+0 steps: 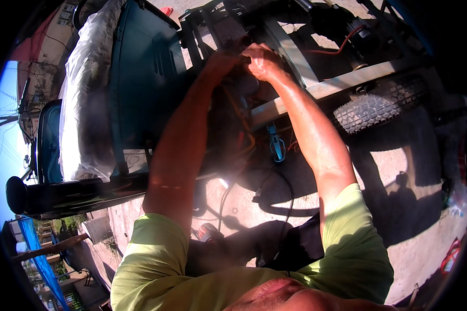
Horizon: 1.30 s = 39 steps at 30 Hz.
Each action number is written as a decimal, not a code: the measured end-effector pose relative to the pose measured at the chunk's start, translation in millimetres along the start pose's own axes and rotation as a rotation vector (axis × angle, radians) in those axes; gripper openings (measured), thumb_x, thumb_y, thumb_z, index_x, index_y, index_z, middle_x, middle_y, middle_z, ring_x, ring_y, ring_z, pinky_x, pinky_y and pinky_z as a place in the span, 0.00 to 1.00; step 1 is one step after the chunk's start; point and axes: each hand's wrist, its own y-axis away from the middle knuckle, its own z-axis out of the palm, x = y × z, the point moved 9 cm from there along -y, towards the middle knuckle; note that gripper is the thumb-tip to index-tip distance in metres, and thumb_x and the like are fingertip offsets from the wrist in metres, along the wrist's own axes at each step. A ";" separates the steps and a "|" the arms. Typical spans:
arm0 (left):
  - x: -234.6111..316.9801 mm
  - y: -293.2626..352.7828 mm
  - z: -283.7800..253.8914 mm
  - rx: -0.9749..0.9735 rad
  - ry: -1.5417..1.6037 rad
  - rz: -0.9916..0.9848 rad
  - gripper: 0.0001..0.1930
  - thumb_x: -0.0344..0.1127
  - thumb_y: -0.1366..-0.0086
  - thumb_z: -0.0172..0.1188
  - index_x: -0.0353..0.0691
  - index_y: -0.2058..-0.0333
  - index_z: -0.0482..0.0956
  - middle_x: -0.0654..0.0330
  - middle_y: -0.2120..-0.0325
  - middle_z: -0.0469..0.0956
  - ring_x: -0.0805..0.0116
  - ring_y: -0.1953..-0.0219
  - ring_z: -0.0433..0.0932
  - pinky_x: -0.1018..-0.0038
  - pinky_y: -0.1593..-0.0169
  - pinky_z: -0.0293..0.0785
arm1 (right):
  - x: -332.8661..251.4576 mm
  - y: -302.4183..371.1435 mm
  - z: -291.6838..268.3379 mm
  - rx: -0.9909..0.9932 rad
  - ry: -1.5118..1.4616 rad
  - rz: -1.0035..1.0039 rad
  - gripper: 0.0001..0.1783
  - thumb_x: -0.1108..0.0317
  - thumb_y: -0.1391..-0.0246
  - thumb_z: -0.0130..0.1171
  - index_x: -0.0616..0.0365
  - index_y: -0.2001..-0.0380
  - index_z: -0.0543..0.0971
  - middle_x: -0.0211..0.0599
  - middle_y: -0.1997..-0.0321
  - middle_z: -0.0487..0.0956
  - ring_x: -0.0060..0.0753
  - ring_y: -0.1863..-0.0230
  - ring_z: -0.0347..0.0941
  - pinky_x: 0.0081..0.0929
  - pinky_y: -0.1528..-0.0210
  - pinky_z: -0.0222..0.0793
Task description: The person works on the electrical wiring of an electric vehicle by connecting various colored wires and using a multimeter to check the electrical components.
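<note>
Both arms stretch forward over the open metal frame [327, 89] of a vehicle. My left hand [225, 63] is bent inward, its fingers in shadow and seemingly closed around something. Touching or almost touching it is my right hand [263, 61], fingers curled in. A small dark reddish rounded part [244, 40] shows just beyond the fingers; I cannot make out its kind or whether it is held. Below the hands, wires and parts sink into deep shadow. A blue tool-like object [276, 144] hangs by the near end of the frame.
To the left stand a teal body panel [145, 72] and a plastic-wrapped seat [85, 93], with a black bumper-like bar [83, 197] below. A knobbly tyre [373, 109] sits under the frame at right. An orange-red cable [342, 44] crosses the frame; a black cable [290, 192] trails over concrete.
</note>
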 end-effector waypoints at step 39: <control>-40.6 -16.6 -33.5 0.091 0.073 0.242 0.16 0.32 0.36 0.61 0.38 0.49 0.79 0.57 0.56 0.82 0.67 0.57 0.81 0.68 0.51 0.77 | 30.9 6.4 -10.2 0.158 -0.507 0.156 0.10 0.57 0.52 0.62 0.42 0.65 0.84 0.30 0.52 0.80 0.41 0.47 0.77 0.37 0.46 0.73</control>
